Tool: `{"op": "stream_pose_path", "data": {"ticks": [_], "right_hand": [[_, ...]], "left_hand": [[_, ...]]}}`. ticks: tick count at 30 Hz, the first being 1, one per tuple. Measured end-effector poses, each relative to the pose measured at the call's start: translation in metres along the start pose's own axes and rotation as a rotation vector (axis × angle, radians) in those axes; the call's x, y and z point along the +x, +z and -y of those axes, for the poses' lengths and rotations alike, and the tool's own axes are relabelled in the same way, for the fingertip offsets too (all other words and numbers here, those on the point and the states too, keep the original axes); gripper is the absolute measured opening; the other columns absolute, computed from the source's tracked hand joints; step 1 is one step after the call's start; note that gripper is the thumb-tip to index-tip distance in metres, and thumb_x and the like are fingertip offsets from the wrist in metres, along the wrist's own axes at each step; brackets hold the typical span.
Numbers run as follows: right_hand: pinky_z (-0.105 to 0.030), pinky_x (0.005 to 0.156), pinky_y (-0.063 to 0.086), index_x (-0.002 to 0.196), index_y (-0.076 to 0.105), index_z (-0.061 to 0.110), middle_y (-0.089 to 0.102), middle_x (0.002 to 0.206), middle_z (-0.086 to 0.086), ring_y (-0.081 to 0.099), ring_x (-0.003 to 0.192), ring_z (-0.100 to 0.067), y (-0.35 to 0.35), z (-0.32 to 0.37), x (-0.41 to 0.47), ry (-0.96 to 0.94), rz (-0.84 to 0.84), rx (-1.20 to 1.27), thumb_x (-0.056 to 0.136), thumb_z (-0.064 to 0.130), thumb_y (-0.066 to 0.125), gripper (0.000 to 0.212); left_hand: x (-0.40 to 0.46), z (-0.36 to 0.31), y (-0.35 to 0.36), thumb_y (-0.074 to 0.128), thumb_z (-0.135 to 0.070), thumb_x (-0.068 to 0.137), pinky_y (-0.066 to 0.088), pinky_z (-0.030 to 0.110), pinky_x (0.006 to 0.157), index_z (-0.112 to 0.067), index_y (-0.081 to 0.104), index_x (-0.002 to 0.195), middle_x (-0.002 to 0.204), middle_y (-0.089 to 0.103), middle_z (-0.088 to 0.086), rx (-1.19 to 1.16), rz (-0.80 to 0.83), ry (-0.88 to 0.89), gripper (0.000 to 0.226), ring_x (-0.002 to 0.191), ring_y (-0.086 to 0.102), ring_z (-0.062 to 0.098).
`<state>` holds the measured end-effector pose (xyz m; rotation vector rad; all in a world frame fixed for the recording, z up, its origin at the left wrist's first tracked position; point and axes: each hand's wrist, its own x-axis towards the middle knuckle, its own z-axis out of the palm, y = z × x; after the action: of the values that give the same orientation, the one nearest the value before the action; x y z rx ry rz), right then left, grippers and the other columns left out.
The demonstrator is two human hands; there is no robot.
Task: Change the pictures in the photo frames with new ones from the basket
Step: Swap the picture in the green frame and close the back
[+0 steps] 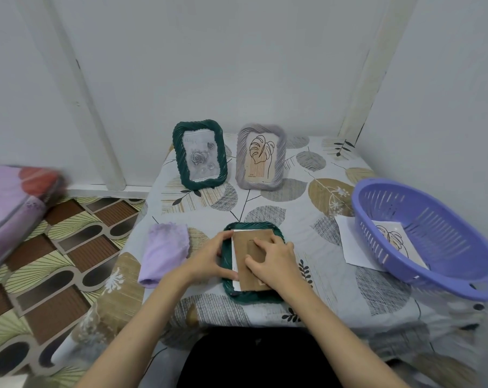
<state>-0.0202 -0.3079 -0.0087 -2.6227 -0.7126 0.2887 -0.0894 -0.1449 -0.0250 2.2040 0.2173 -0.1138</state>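
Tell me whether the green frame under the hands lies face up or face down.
Face down. The dark green frame lies flat with its brown backing board upward, under the right hand.

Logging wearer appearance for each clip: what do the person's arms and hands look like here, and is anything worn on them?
Both forearms are bare up to the bottom edge of the picture: no sleeves show. The left hand and the right hand wear no gloves, and no rings, watch or bracelets can be seen. The nails look short and unpainted, though they are small in this view.
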Motion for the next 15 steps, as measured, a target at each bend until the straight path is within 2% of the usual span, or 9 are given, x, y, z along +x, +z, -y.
{"op": "stream_pose_path", "data": {"ticks": [2, 4, 6, 8, 10, 12, 15], "right_hand": [[-0.040, 0.102, 0.034, 0.135, 0.043, 0.029, 0.033, 0.144, -0.007, 0.033, 0.118, -0.030, 0.001, 0.000, 0.000, -0.002, 0.005, -0.002, 0.082, 0.050, 0.051, 0.058], [-0.039, 0.103, 0.033, 0.136, 0.042, 0.029, 0.031, 0.145, -0.007, 0.032, 0.118, -0.031, 0.000, 0.000, -0.001, -0.004, 0.006, 0.000, 0.082, 0.049, 0.051, 0.058], [-0.040, 0.103, 0.032, 0.136, 0.042, 0.029, 0.031, 0.146, -0.008, 0.032, 0.119, -0.031, -0.001, 0.000, -0.001, -0.004, 0.013, 0.000, 0.082, 0.049, 0.050, 0.058], [-0.040, 0.104, 0.032, 0.136, 0.041, 0.028, 0.031, 0.146, -0.008, 0.032, 0.120, -0.031, -0.001, 0.000, -0.001, -0.007, 0.015, -0.008, 0.083, 0.050, 0.050, 0.058], [-0.040, 0.104, 0.031, 0.136, 0.041, 0.028, 0.030, 0.146, -0.009, 0.032, 0.120, -0.031, 0.000, 0.000, -0.001, -0.012, 0.009, -0.024, 0.083, 0.050, 0.049, 0.058], [-0.040, 0.104, 0.031, 0.136, 0.041, 0.028, 0.030, 0.146, -0.009, 0.032, 0.119, -0.031, 0.001, 0.000, -0.001, -0.014, 0.006, -0.030, 0.083, 0.050, 0.049, 0.058], [-0.040, 0.104, 0.032, 0.136, 0.041, 0.029, 0.030, 0.146, -0.008, 0.031, 0.120, -0.031, 0.002, 0.000, -0.001, -0.007, 0.001, -0.015, 0.082, 0.050, 0.050, 0.059]], "left_hand": [[0.001, 0.002, -0.004, 0.082, -0.018, 0.066, 0.034, 0.018, 0.096, -0.019, 0.019, 0.143, 0.147, 0.029, -0.004, -0.055, 0.046, -0.015, 0.099, 0.118, 0.039, 0.009], [0.002, 0.003, -0.009, 0.082, -0.020, 0.066, 0.039, 0.015, 0.089, -0.022, 0.020, 0.143, 0.146, 0.031, -0.006, -0.099, 0.074, -0.025, 0.098, 0.103, 0.047, 0.009], [0.001, 0.001, -0.012, 0.081, -0.039, 0.059, 0.040, 0.011, 0.081, -0.029, 0.026, 0.139, 0.140, 0.037, -0.004, -0.114, 0.033, -0.015, 0.097, 0.093, 0.048, 0.008], [-0.001, 0.000, -0.012, 0.076, -0.059, 0.047, 0.034, 0.016, 0.092, -0.039, 0.032, 0.133, 0.142, 0.029, -0.004, -0.056, -0.058, 0.001, 0.099, 0.113, 0.041, 0.009], [-0.001, 0.004, -0.011, 0.070, -0.075, 0.039, 0.026, 0.031, 0.108, -0.046, 0.033, 0.129, 0.148, 0.017, -0.009, 0.014, -0.113, 0.010, 0.102, 0.133, 0.021, 0.011], [0.001, 0.008, -0.011, 0.064, -0.084, 0.032, 0.022, 0.041, 0.113, -0.044, 0.033, 0.133, 0.148, 0.021, -0.012, 0.053, -0.097, 0.009, 0.113, 0.136, 0.017, 0.013], [0.002, 0.008, -0.009, 0.056, -0.091, 0.027, 0.029, 0.038, 0.108, -0.037, 0.033, 0.137, 0.132, 0.037, -0.017, 0.116, -0.052, 0.001, 0.124, 0.125, 0.029, 0.014]]}}
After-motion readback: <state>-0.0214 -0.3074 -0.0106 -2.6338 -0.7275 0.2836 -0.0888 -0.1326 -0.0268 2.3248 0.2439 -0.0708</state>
